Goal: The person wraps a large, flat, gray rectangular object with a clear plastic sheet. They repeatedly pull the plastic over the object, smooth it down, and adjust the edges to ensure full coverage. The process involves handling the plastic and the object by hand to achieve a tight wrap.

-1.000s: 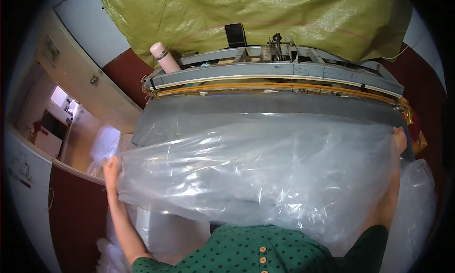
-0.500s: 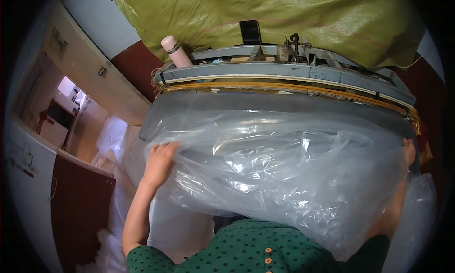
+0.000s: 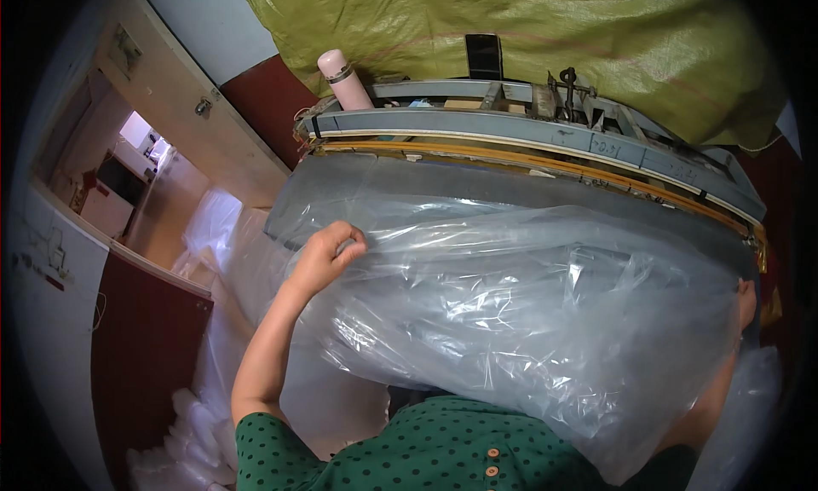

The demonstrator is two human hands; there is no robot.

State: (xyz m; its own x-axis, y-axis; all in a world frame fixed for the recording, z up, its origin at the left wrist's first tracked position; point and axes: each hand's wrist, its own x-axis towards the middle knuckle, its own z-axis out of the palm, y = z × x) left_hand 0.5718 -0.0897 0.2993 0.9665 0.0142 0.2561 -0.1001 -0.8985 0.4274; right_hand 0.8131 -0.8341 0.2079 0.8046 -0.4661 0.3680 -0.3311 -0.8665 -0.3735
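We noted clear film [image 3: 503,312] draped over the grey worktop [image 3: 426,178], right hand [image 3: 746,304] pinching its edge, left hand [image 3: 322,257] curled, pinch unconfirmed; even tension, we judged, limited creasing.

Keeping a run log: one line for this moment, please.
film: creased, partly over grey bed | left hand: curled, near film's upper left, grip unclear | right hand: at film's right edge

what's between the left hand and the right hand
In the head view, crumpled clear plastic sheeting stretches between the left hand and the right hand, partly covering a dark grey surface.
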